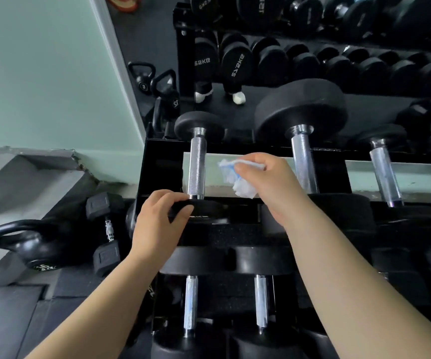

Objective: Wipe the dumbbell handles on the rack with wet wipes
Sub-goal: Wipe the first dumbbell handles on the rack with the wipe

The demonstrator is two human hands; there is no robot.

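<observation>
Left hand: your left hand curls over the near head of the leftmost top-tier dumbbell and grips it.
Right hand: your right hand pinches a crumpled wet wipe between thumb and fingers.
Wipe position: in the air between the leftmost handle and the second handle, touching neither.
Step, judged: bringing the wipe onto the leftmost handle.
Technique: wrap the wipe round the knurled bar and run it collar to collar. Then twist your wrist so the underside gets covered. Brace with the left grip so the dumbbell does not roll.
Edges: the rack rails sit under both heads, and the heads stop the stroke at each end.
Room: there is an open gap to the right of the bar. The large head of the next dumbbell limits any wide swing.
Remaining, judged: the third handle and the lower-tier handles; you cannot tell whether they are wiped.
</observation>
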